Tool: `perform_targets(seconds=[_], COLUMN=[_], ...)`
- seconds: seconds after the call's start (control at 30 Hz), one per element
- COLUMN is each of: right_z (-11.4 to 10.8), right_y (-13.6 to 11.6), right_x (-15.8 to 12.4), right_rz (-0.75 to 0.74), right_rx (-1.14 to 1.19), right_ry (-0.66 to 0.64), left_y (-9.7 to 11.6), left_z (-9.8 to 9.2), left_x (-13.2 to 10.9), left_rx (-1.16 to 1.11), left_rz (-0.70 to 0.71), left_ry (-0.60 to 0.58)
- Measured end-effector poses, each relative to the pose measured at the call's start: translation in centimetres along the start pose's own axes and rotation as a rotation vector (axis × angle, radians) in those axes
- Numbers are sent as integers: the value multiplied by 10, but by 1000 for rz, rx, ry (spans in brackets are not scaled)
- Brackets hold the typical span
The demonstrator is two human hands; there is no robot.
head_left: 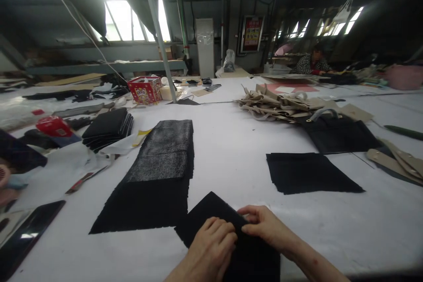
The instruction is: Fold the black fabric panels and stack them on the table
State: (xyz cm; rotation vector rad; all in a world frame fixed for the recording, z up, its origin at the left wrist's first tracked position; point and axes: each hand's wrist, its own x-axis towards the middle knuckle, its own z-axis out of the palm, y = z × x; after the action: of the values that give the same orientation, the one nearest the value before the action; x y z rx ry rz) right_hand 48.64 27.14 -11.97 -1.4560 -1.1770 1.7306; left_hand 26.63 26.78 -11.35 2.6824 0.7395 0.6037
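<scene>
My left hand (211, 242) and my right hand (264, 224) meet over a black fabric piece (211, 211) at the near edge of the white table (231, 150). Both hands have their fingers curled and pinch the piece's surface where they touch each other. A long strip of black fabric (158, 172) lies just left of it, running away from me. Another flat stack of black squares (307, 172) lies to the right.
A stack of black pieces (109, 128), a red box (145, 89) and red packaging (54, 126) sit at the left. Beige cut parts (280, 103) and a black bag (340, 134) lie at the right. A phone (26, 235) rests near left. A person (312, 64) sits far back.
</scene>
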Motion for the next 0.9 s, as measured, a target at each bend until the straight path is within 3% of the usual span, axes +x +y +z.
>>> perform_targets(seconds=[0.17, 0.33, 0.5, 0.7, 0.8, 0.9], right_z=[-1, 23, 51, 64, 65, 67], right_y=[-7, -27, -19, 20, 26, 25], right_x=[13, 36, 57, 70, 72, 72], right_rz=[-45, -223, -302, -774, -936, -1005], right_rx=[-243, -695, -844, -1031, -1112, -1187], right_ry=[75, 226, 394, 689, 725, 723], left_y=[-19, -32, -40, -57, -65, -68], left_z=[-16, -9, -12, -14, -9, -5], left_x=[-8, -4, -1, 0, -1, 0], left_rx=[39, 56, 61, 167, 190, 198], left_rz=[-177, -175, -145, -232, -251, -254], left_ry=[-65, -84, -101, -54, -28, 3])
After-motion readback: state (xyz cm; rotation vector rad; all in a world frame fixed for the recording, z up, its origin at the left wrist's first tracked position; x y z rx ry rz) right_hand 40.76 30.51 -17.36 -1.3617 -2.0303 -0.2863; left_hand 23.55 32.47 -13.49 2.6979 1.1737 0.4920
